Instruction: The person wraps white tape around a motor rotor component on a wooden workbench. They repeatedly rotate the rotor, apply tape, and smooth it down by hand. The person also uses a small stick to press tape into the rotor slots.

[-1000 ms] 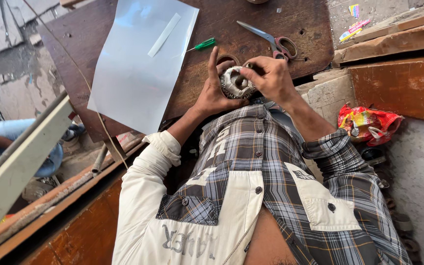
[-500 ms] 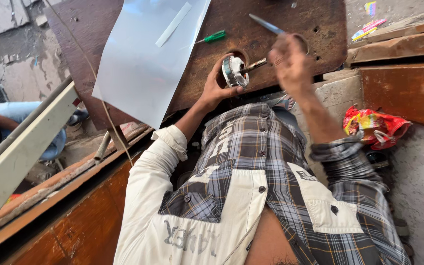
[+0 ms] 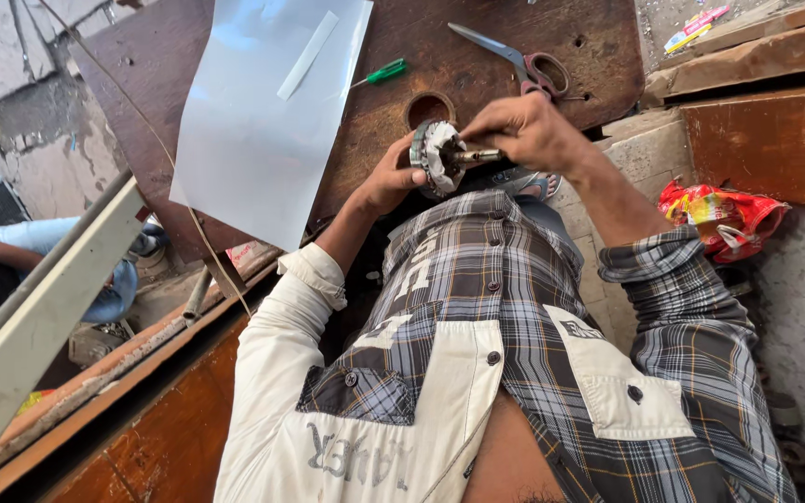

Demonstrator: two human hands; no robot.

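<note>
While the left hand cups a round, ribbed metal motor core from below, the right hand pinches the short shaft sticking out of its centre. Both hands are closed on the part, close together, holding it just above the near edge of a dark wooden workboard and a round hole in it. To do this well, the person would likely keep the core steady in the cupped palm and move the shaft straight along its axis, without tilting. On the board lie a large pale sheet with a narrow strip on it, a green-handled screwdriver and scissors. A crumpled red and yellow wrapper sits to the right below a wooden ledge; a small bright packet lies far top right.
</note>
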